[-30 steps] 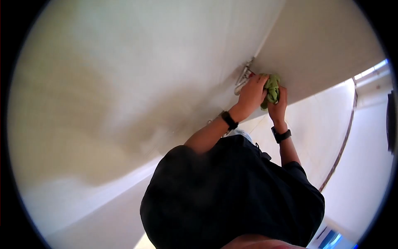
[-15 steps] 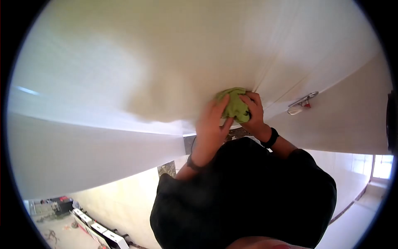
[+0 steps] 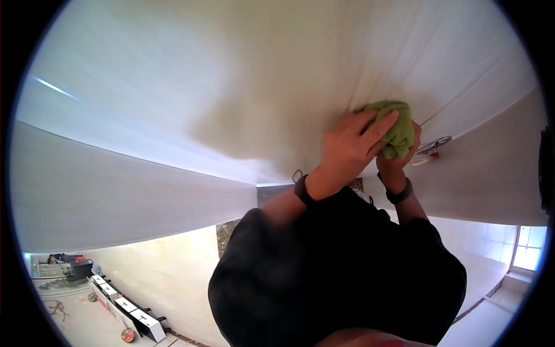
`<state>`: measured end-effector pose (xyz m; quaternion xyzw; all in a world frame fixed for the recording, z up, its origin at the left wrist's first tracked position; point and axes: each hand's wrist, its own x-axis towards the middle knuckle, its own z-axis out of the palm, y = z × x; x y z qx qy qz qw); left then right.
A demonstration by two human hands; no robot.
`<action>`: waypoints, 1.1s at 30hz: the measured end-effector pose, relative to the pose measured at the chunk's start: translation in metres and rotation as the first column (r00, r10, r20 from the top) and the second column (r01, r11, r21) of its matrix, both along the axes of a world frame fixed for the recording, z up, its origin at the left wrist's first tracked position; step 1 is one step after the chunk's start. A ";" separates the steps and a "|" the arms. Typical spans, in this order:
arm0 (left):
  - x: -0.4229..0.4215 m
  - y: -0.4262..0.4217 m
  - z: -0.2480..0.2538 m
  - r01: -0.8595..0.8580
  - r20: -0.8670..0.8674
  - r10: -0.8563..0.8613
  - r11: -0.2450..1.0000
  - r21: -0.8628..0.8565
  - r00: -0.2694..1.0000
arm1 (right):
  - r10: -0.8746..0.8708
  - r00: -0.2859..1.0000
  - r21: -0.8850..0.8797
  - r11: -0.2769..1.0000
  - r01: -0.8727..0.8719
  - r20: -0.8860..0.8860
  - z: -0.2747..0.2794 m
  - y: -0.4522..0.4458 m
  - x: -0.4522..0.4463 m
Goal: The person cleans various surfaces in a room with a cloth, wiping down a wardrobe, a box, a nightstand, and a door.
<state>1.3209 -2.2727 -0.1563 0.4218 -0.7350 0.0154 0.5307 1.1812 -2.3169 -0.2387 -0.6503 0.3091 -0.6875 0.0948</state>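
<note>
A bunched green cloth (image 3: 399, 134) is pressed against a broad pale surface (image 3: 277, 75). My left hand (image 3: 350, 147) lies over the cloth's left side, its fingers stretched across the top of it. Gripping the cloth from the right is my right hand (image 3: 411, 151), partly hidden behind it. Dark bands circle both wrists. Faint streaks run over the surface beside the cloth.
Close to the right hand is a metal fitting (image 3: 433, 148) with a red part. A small metal loop (image 3: 297, 176) shows near my left wrist. White boxes (image 3: 132, 307) stand in a row at lower left, and a window (image 3: 531, 247) is at right.
Both hands have moved right and slightly farther up the surface together with the green cloth. The left arm now reaches further across the body.
</note>
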 end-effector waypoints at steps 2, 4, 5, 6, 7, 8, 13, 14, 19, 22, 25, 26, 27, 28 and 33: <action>-0.010 -0.004 -0.019 0.076 0.000 -0.076 0.995 0.069 0.997 | 0.044 0.996 0.051 0.998 -0.048 0.073 -0.028 0.002 -0.011; -0.010 -0.002 -0.039 0.118 0.000 -0.119 0.984 0.133 0.993 | -0.030 0.999 0.103 0.994 0.032 -0.024 -0.050 0.009 -0.013; -0.008 0.000 -0.048 0.120 0.003 -0.122 0.980 0.160 0.993 | -0.061 0.996 0.125 0.990 0.070 -0.067 -0.059 0.011 -0.013; -0.005 0.001 -0.056 0.120 0.010 -0.124 0.975 0.189 0.992 | -0.015 1.000 0.183 0.983 0.019 -0.026 -0.067 0.013 -0.011; 0.000 0.002 -0.063 0.118 -0.007 -0.119 0.972 0.203 0.993 | 0.032 0.999 0.240 0.970 -0.036 0.022 -0.071 0.017 -0.005; 0.006 0.005 -0.069 0.115 -0.023 -0.113 0.969 0.220 0.993 | 0.076 0.994 0.298 0.950 -0.095 0.074 -0.074 0.019 0.001; 0.050 0.024 -0.051 -0.017 -0.032 0.026 0.970 0.244 0.999 | 0.098 0.970 0.125 0.990 -0.071 -0.222 -0.023 0.023 0.037; 0.058 0.028 -0.038 -0.079 -0.018 0.083 0.980 0.184 0.996 | 0.117 0.963 0.117 0.989 -0.091 -0.242 -0.007 0.024 0.045; 0.097 0.042 0.000 -0.281 -0.155 0.276 0.959 -0.016 0.949 | 0.168 0.933 0.041 0.986 -0.163 -0.318 0.073 0.036 0.100; 0.114 0.048 0.002 -0.264 -0.248 0.254 0.965 -0.005 0.935 | 0.206 0.928 0.018 0.977 -0.211 -0.312 0.076 0.039 0.121; 0.127 0.059 -0.019 -0.270 -0.266 0.300 0.952 0.143 0.916 | 0.219 0.918 0.030 0.975 -0.222 -0.330 0.037 0.038 0.136; 0.131 0.062 -0.032 -0.267 -0.263 0.313 0.943 0.197 0.912 | 0.245 0.908 0.051 0.969 -0.242 -0.340 0.020 0.038 0.138; 0.137 0.064 -0.046 -0.241 -0.272 0.308 0.937 0.252 0.912 | 0.270 0.897 0.072 0.962 -0.262 -0.349 0.002 0.038 0.140; 0.142 0.066 -0.061 -0.213 -0.279 0.302 0.928 0.306 0.912 | 0.294 0.887 0.094 0.956 -0.279 -0.356 -0.013 0.038 0.140; 0.149 0.078 -0.108 -0.113 -0.282 0.376 0.752 0.649 0.883 | 0.422 0.716 0.236 0.906 -0.351 -0.556 -0.059 0.034 0.120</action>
